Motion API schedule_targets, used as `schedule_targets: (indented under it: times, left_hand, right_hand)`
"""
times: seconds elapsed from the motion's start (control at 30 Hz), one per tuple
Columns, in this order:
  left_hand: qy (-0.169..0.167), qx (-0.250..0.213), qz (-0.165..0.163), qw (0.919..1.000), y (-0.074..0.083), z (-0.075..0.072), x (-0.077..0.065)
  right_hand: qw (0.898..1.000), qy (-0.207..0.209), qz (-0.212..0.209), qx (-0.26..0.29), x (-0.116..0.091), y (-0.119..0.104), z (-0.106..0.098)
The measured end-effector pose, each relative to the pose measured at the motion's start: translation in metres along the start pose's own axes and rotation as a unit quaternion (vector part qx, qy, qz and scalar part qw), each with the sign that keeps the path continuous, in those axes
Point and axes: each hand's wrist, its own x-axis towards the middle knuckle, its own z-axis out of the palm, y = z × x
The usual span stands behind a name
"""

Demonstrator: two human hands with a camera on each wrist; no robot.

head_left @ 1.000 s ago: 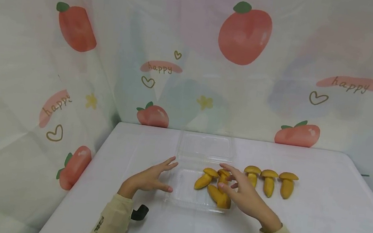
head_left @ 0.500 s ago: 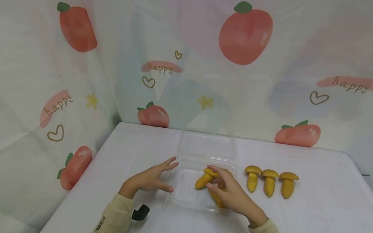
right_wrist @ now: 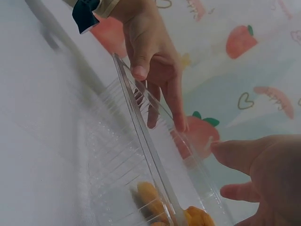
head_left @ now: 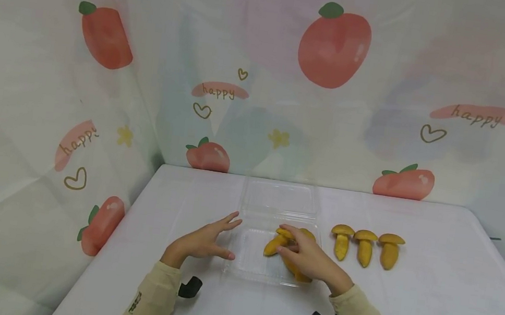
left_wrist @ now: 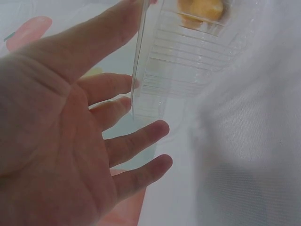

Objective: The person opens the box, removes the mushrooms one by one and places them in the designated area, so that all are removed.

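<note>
A clear plastic clamshell box sits mid-table with its lid folded back. Several yellow mushrooms lie in its right half, among them a tilted mushroom and another mushroom near the front edge. My left hand is at the box's left side, fingers spread; in the left wrist view its thumb and fingertips reach the rim. My right hand hovers over the mushrooms, partly hiding them. In the right wrist view its fingers are apart above the box, with nothing visible between them.
To the right of the box stand three mushrooms in a row: a left one, a middle one and a right one. The white table ends at a printed cloth backdrop.
My right hand has moved left from the box's right side to over the mushrooms inside, most of it in the first half second. The left hand has stayed in place.
</note>
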Motion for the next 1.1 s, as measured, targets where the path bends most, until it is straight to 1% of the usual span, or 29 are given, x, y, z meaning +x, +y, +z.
schedule_targets:
  times: [0.13,0.2,0.27,0.37,0.53,0.67,0.93,1.0,1.1]
  left_hand:
    - [0.0,0.002,0.0,1.0,0.001,0.0,0.0]
    - [-0.002,0.002,-0.003,1.0,0.001,-0.001,0.0]
    - [-0.003,0.005,-0.003,1.0,0.001,-0.001,0.0]
    - [-0.001,0.008,-0.003,1.0,0.002,-0.002,0.001]
    - [0.0,0.005,0.0,1.0,0.001,-0.003,0.001]
    - [-0.001,0.005,0.003,1.0,0.0,-0.002,0.0]
    - [-0.004,0.003,-0.004,1.0,-0.001,-0.001,0.001]
    - [-0.004,0.003,-0.003,1.0,-0.001,0.0,0.001]
    - [-0.004,0.001,-0.004,1.0,-0.001,0.0,0.001]
  right_hand:
    - [0.999,0.013,0.018,-0.024,0.006,0.0,0.003]
    - [0.999,0.013,0.021,-0.026,0.009,-0.001,0.006]
    - [0.999,0.011,0.021,-0.023,0.012,-0.002,0.008]
    - [1.0,0.008,0.006,-0.027,0.015,-0.004,0.011]
    - [0.998,0.014,0.009,-0.068,0.02,-0.005,0.019]
    - [0.997,0.013,0.007,-0.081,0.024,-0.003,0.025]
    - [0.998,0.017,-0.041,-0.042,0.029,0.003,0.029]
    - [0.998,0.025,-0.046,-0.027,0.028,0.004,0.029]
    - [0.998,0.043,-0.041,0.002,0.027,0.003,0.029]
